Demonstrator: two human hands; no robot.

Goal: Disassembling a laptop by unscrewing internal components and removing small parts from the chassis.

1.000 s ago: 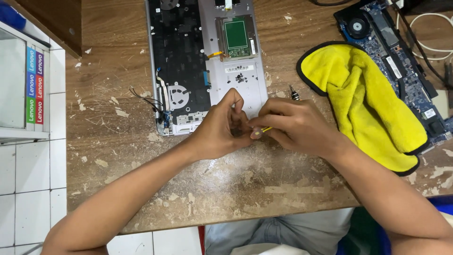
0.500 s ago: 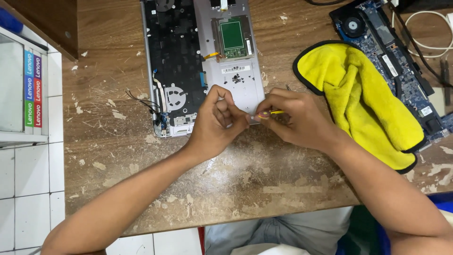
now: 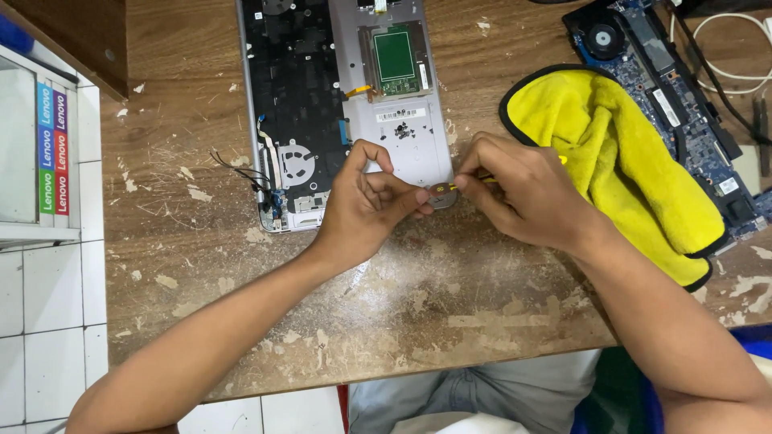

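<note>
An opened laptop base lies on the worn wooden table, its black keyboard underside, green board and silver palm rest exposed. My left hand pinches a small round silver part at the base's near right corner. My right hand grips a thin yellow-handled screwdriver, whose tip touches that small part. Both hands meet just below the palm rest.
A yellow cloth with black trim lies right of my hands. A blue laptop motherboard with fan sits at the far right beside cables. Loose black wires trail left of the base. White tiled shelving borders the left.
Both hands have shifted slightly right along the base's near edge. The left fingers now pinch the small round part and the screwdriver tip rests on it.
</note>
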